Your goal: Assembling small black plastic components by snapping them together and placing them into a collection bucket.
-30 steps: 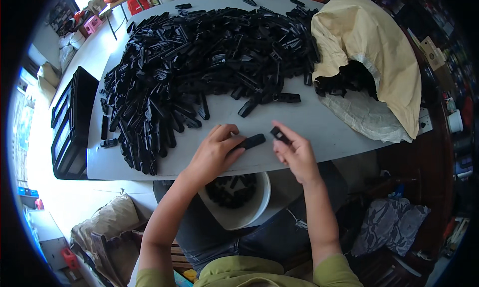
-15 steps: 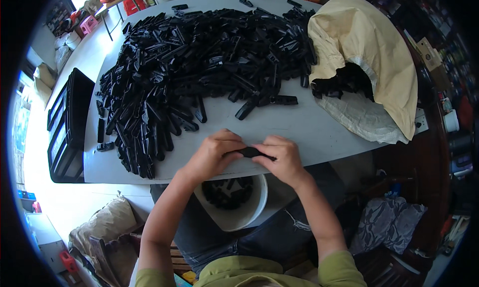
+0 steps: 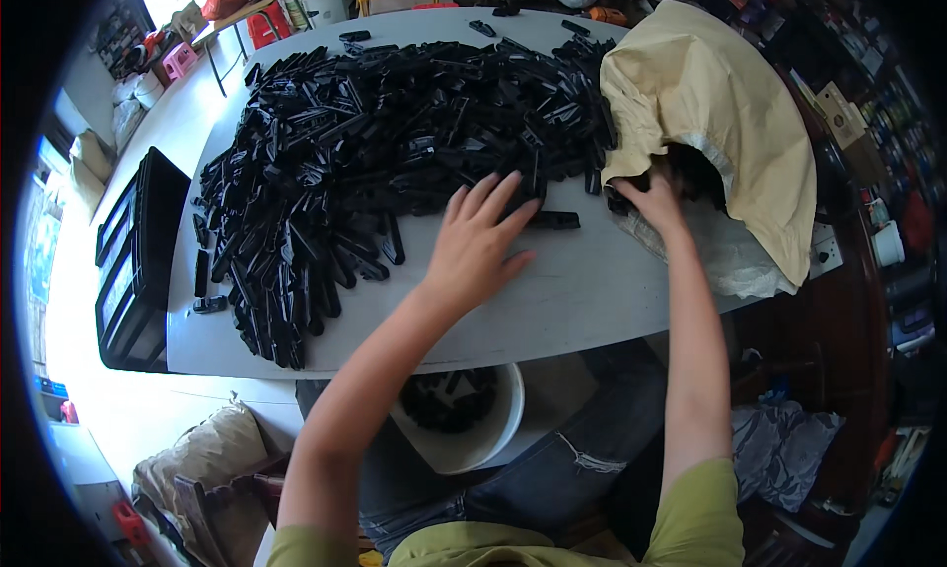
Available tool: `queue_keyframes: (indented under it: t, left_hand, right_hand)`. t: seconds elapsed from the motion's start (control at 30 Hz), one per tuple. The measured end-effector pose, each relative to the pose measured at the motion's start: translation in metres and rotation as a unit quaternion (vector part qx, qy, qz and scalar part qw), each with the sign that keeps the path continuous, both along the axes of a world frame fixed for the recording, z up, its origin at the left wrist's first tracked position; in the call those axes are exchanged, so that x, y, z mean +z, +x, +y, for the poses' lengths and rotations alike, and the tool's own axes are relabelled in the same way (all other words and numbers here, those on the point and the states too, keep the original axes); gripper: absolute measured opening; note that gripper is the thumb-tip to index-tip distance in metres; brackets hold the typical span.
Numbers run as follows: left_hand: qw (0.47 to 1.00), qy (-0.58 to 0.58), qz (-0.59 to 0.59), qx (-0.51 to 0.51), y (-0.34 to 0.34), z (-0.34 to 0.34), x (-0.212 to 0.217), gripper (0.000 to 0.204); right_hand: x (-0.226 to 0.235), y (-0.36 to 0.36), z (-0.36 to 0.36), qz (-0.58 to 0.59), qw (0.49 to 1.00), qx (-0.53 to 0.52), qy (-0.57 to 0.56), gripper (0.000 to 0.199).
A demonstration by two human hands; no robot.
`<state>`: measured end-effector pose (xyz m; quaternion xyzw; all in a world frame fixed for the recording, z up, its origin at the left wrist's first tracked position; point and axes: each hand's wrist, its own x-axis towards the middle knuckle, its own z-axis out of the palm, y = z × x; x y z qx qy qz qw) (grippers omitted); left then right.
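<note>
**Both hands out at the heap of black parts**

The large heap of long black plastic parts covered most of the grey tabletop and served as the landmark for everything else. Right of the heap lay a crumpled tan paper sack with a clear plastic liner, its mouth turned toward the heap and more of the same black parts showing in the dark opening. Below the heap's near side, under the table edge and between the person's knees, stood a white round plastic bucket with a shallow layer of black parts in its bottom. Left of the heap, off the table, stood a black plastic crate (its contents could not be made out).

The left hand lay at the heap's near right fringe, fingers spread apart and flat, fingertips touching the outermost parts and gripping nothing. The right hand reached into the sack mouth just right of the heap; its fingers were hidden among the parts there, so whether they were closed could not be told.

A bare strip of tabletop ran along the near edge, from below the heap to under the sack.
</note>
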<state>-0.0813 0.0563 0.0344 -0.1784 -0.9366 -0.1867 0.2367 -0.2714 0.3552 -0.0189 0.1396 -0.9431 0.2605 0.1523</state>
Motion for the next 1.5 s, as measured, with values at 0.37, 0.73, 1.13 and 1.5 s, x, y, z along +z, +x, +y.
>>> queue_keyframes:
  t: [0.37, 0.73, 1.13, 1.5]
  left_hand:
    - [0.993, -0.109, -0.046, -0.01, 0.005, -0.012, -0.006, 0.034]
    - [0.994, -0.059, -0.005, -0.093, 0.059, -0.045, 0.013, 0.039]
    - [0.924, 0.308, -0.225, -0.03, 0.116, -0.055, -0.003, 0.03]
    - [0.983, 0.104, -0.148, 0.043, 0.136, -0.05, 0.005, 0.031]
  right_hand:
    - [0.009, 0.102, -0.057, 0.135, 0.991, 0.001, -0.002, 0.041]
    - [0.028, 0.161, -0.159, 0.117, 0.99, 0.057, -0.059, 0.047]
    - [0.046, 0.232, -0.14, 0.091, 0.976, 0.195, 0.021, 0.02]
    - [0.069, 0.249, -0.14, -0.165, 0.834, 0.135, -0.508, 0.035]
